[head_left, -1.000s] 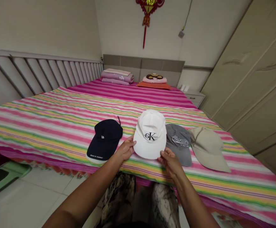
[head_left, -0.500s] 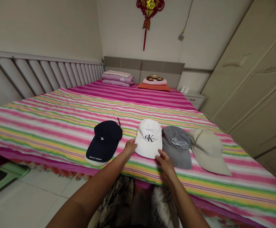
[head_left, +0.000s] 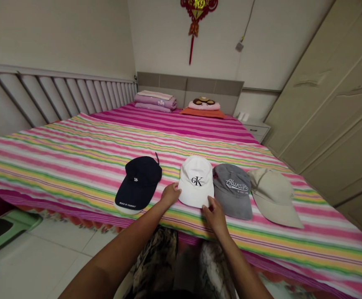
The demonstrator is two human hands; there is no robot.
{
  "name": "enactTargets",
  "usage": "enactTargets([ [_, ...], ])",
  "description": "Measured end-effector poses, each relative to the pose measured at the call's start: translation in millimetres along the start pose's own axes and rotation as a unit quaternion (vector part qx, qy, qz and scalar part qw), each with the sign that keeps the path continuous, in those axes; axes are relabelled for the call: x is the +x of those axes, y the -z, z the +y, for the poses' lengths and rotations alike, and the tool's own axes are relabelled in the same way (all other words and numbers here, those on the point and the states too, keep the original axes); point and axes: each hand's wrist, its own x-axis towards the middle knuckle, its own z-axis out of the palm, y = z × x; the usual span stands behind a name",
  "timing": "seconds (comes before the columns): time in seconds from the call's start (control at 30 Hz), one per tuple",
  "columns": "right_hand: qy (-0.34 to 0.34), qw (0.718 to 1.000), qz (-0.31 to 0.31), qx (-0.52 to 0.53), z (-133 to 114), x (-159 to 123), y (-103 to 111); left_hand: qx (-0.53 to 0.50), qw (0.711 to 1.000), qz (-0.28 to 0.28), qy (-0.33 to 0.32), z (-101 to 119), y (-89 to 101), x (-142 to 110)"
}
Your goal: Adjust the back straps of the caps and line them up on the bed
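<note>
A white baseball cap (head_left: 196, 180) with black "CK"-like lettering lies on the striped bedspread, brim toward me. My left hand (head_left: 170, 194) pinches the left edge of its brim. At the brim's front right corner, the thumb and fingers of my right hand (head_left: 214, 211) close on the edge. Right beside it lies a grey cap (head_left: 233, 191) with white script, its side against the white one. Farther right is a beige cap (head_left: 274, 195), brim angled to the right. A navy cap (head_left: 140, 180) sits to the left, apart from the white cap.
The bed (head_left: 84, 153) has a railing (head_left: 75, 95) along its left side. Folded purple bedding (head_left: 154, 101) and an orange pillow (head_left: 202, 112) lie by the headboard. A green stool (head_left: 15, 228) stands on the floor at left; a wardrobe (head_left: 327, 116) rises at right.
My right thumb and fingers have closed more on the brim's right corner. My left hand keeps its place at the left edge. The caps stay in the same row; the view shifts slightly.
</note>
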Motion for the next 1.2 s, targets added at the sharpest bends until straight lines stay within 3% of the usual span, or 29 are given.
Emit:
enactTargets([
  [0.13,0.01,0.997,-0.024,-0.073,-10.5,-8.3,5.2,0.093,0.995,0.027,-0.025,3.1,1.2,-11.7],
  [0.4,0.053,0.981,-0.062,-0.178,-33.8,-24.7,6.0,0.197,0.977,0.009,-0.086,4.4,-10.1,-35.0],
  [0.6,0.074,0.972,-0.066,-0.215,-35.9,-34.0,0.0,0.191,0.973,0.004,-0.129,-4.3,-10.0,-37.6],
  [0.67,0.085,0.97,-0.065,-0.219,-33.6,-38.6,-1.4,0.162,0.977,0.002,-0.139,-10.3,-8.7,-42.0],
  [0.83,0.185,0.962,-0.043,-0.196,-27.0,-55.4,-2.3,-0.052,0.985,0.008,-0.162,-36.4,6.0,-66.5],
  [0.93,0.23,0.96,-0.051,-0.149,-26.7,-67.6,-1.0,-0.181,0.981,0.016,-0.062,-55.8,23.8,-87.6],
  [1.0,0.243,0.961,-0.063,-0.116,-28.4,-74.8,-0.4,-0.32,0.946,0.034,0.047,-67.5,36.7,-101.3],
  [1.07,0.244,0.963,-0.077,-0.083,-31.6,-80.6,-0.7,-0.444,0.882,0.083,0.136,-77.1,48.8,-112.1],
  [1.13,0.238,0.965,-0.093,-0.055,-35.8,-84.7,-1.9,-0.518,0.822,0.146,0.185,-84.0,59.2,-117.7],
  [1.2,0.231,0.966,-0.109,-0.034,-40.4,-87.2,-3.5,-0.551,0.783,0.2,0.208,-87.9,68.2,-117.3],
])
